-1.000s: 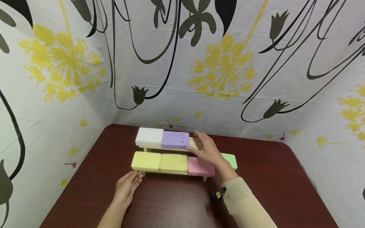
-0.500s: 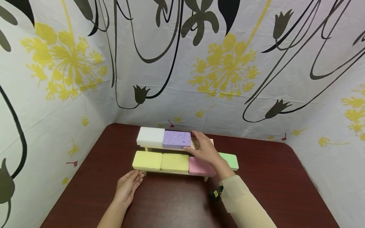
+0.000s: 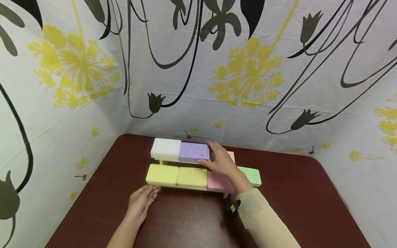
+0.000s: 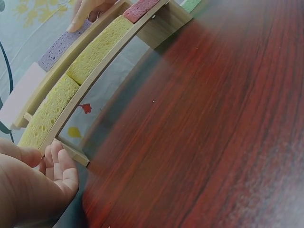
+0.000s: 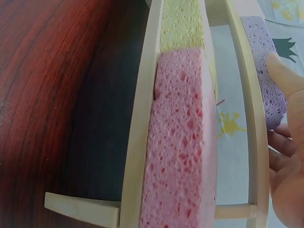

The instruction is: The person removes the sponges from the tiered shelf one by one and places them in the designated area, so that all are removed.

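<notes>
A two-tier pale wooden stand (image 5: pixel 135 142) carries a row of sponges. My left hand (image 3: pixel 141 203) pinches the left front corner of its lower tier, thumb beside the end and fingers curled below. On the upper tier, my right hand (image 3: pixel 221 162) grips the right end of a purple sponge (image 3: pixel 193 151). The right wrist view shows its thumb on the sponge's front face and its fingers curled at the end. A white sponge-like block (image 3: pixel 165 148) adjoins the purple one on the left. Two yellow sponges (image 3: pixel 162 175) and a pink sponge (image 3: pixel 217 181) line the lower tier.
A green sponge (image 3: pixel 251 176) shows to the right of the pink one, partly hidden by the right forearm. The stand is on a dark red-brown table (image 3: pixel 180 220). Patterned cloth (image 3: pixel 186 117) hangs close behind and at the sides.
My right hand has slid slightly left along the purple sponge, its thumb now further over the front. The left hand keeps its place at the stand's corner. The head view has shifted slightly.
</notes>
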A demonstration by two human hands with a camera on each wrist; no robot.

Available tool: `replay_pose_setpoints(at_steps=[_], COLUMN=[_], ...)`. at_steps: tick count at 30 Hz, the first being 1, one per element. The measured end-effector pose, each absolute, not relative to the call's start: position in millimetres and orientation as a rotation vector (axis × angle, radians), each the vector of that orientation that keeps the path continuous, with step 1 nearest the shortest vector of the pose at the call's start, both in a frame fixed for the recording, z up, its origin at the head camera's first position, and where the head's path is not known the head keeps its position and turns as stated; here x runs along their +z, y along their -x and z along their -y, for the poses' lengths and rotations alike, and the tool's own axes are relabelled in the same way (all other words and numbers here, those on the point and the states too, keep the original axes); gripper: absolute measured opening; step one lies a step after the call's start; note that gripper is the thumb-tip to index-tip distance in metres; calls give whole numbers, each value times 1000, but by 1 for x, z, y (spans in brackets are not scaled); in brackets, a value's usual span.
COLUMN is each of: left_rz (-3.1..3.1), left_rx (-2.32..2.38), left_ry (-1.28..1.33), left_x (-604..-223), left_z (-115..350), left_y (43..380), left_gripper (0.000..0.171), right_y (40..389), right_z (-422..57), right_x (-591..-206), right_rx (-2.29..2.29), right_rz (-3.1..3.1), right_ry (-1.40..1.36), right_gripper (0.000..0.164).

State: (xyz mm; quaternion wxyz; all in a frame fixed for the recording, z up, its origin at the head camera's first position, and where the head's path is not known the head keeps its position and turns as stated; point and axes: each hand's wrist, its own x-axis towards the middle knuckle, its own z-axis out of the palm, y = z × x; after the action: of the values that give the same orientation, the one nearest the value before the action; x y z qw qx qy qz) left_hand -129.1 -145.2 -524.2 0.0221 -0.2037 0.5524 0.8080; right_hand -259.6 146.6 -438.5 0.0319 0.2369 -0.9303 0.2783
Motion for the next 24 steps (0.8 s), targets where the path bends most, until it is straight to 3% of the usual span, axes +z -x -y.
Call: replay_pose_setpoints(at_steps=[24], left_rz=[-1750], left_rx=[2484], left_ry=[628], left_x=[-523], left_z=[143], left_y=[128], left_gripper=[37], right_y=[256], right_z=[-154], right_x=[-439], right_rx=[904], right_rz=[2784], right_ry=[-716], right_gripper=[87])
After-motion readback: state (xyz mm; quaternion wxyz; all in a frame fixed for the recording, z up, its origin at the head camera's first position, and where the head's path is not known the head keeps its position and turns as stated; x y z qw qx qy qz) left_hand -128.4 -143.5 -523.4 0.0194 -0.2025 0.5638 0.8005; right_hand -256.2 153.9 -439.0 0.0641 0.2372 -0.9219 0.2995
